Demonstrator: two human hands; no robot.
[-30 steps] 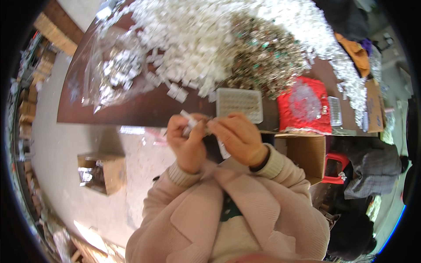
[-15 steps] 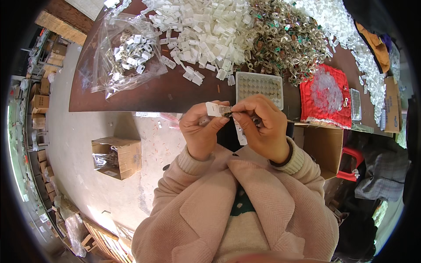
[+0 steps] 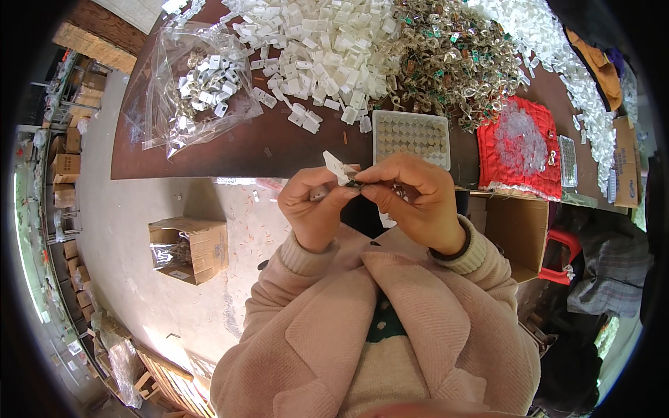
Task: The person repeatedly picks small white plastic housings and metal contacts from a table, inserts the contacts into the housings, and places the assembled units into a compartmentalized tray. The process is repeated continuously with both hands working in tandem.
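In front of my chest, my left hand [image 3: 311, 209] pinches a small white plastic case [image 3: 337, 167] whose flat flap sticks up. The thumb and fingertips of my right hand [image 3: 419, 203] close on a small dark part [image 3: 355, 184] at the same case; what that part is cannot be made out. Both hands' fingertips nearly meet there. Another white piece [image 3: 386, 220] shows below my right fingers, partly hidden. Just beyond my right hand lies a clear tray [image 3: 446, 150] with rows of round silvery discs [image 3: 411, 136].
On the brown table [image 3: 293, 157] lie a heap of white cases [image 3: 327, 56], a pile of metal clasps with green bits [image 3: 453, 63], a clear bag [image 3: 157, 125] of white pieces and a red cloth [image 3: 491, 167]. Cardboard boxes [image 3: 209, 251] [image 3: 516, 233] stand lower down.
The white case has tilted in my fingers, its flap now pointing up and to the left. Both hands have shifted slightly, still closed near each other.
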